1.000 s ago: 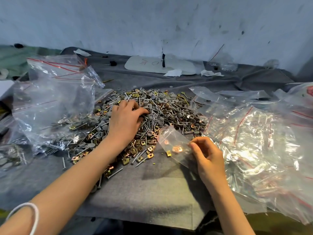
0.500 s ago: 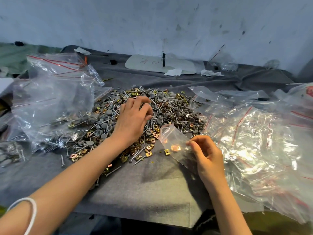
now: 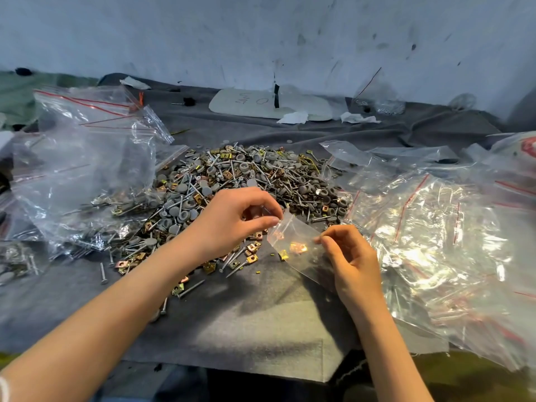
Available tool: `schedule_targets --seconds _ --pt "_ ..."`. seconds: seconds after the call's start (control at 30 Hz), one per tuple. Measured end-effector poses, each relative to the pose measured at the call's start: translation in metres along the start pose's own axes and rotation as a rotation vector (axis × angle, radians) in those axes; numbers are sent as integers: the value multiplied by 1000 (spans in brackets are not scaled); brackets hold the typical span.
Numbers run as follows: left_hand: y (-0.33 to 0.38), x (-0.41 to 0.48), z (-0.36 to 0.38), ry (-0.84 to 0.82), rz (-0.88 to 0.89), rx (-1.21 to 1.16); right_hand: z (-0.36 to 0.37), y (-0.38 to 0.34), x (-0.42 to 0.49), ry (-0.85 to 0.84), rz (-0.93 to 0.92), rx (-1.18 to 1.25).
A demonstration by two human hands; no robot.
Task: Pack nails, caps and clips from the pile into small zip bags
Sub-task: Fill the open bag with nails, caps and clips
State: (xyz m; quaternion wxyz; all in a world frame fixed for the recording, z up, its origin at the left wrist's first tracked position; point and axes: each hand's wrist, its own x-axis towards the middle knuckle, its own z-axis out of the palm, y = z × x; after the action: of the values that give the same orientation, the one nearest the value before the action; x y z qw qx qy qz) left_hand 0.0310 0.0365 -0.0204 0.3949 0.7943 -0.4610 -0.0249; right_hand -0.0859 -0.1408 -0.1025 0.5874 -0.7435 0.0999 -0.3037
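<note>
Just near the pile [image 3: 246,181], my right hand [image 3: 352,265] pinches the small zip bag [image 3: 295,242] at its right edge. My left hand [image 3: 232,219] pinches its mouth; whether it also holds parts I cannot tell. I judge this the filling step: next, spread the mouth and drop pieces in.

- Pile [image 3: 246,184] of nails, caps, clips: centre of worktop [image 3: 261,329].
- Left bag heap [image 3: 87,169]: left of pile, overlapping its left edge.
- Right bag heap [image 3: 435,242]: right of pile, extending to near edge of worktop.
- Small zip bag [image 3: 293,239]: in front of pile's right part, between hands.
- Left hand [image 3: 232,221]: pinches bag's far-left corner.
- Right hand [image 3: 351,256]: pinches bag's right edge.
- Clip [image 3: 298,247]: inside bag.
- Loose nails [image 3: 190,288]: on worktop in front of pile, beside left forearm.
- Flat board [image 3: 269,104] and paper scraps [image 3: 293,117]: behind pile, near wall [image 3: 261,39].
</note>
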Motion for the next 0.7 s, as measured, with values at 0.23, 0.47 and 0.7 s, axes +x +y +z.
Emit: schedule_targets --seconds 0.23,0.47,0.7 --pt "8 1 -1 -20 -69 -168 0 1 0 0 -15 12" --pt "9 0 -2 13 -44 -328 0 1 1 36 -26 89" --pt "-22 -4 -6 -109 -211 264 -1 0 1 68 -22 102"
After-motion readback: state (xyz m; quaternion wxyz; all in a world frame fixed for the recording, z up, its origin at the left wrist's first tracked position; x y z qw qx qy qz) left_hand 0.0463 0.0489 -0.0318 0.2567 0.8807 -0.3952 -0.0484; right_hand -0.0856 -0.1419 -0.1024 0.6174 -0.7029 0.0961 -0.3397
